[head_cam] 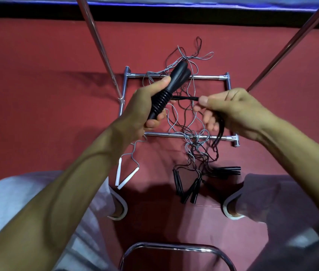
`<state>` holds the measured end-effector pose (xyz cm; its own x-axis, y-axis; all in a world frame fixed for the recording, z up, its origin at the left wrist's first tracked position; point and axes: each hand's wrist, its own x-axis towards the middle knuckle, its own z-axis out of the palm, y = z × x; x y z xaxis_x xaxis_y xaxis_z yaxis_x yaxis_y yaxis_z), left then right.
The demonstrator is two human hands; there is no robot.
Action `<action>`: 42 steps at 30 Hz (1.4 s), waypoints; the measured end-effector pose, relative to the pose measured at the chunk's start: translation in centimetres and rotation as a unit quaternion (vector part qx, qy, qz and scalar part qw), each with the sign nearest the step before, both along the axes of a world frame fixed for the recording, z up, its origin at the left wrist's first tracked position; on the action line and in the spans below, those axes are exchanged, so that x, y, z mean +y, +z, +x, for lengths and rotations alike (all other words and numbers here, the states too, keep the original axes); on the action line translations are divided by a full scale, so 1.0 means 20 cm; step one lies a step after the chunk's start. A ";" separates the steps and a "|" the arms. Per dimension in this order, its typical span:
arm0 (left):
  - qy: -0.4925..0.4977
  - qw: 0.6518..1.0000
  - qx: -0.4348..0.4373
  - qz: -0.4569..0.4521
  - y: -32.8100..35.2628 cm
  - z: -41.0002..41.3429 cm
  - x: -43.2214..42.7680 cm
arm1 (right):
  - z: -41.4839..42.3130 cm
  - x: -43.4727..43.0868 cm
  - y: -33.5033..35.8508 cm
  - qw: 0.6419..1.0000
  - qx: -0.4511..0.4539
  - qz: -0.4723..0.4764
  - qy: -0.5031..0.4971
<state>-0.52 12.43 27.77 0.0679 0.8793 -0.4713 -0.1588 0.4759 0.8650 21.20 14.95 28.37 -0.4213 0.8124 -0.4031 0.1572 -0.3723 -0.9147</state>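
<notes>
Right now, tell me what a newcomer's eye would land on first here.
At centre, the left hand grips black ribbed handles, and the right hand pinches a black cord beside them. Beneath lies a tangle of grey and black cords draped over a metal frame on the red floor, with white handles at lower left.

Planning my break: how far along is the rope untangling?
Nothing looks finished yet. In hand: the left grip holds two black handles, the right grip pinches a black cord. Left: the grey and black tangle across the metal rack, white handles and more black handles on the floor.
</notes>
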 end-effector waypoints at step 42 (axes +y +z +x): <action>-0.153 0.736 0.596 0.282 -0.15 0.12 -0.08 | -0.07 -0.03 0.01 0.976 0.038 -0.200 0.072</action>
<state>1.98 10.77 24.79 0.1380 0.9874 0.0774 0.9129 -0.1571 0.3767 19.89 14.27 28.49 -0.5598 0.5264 -0.6400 0.1719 -0.6818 -0.7111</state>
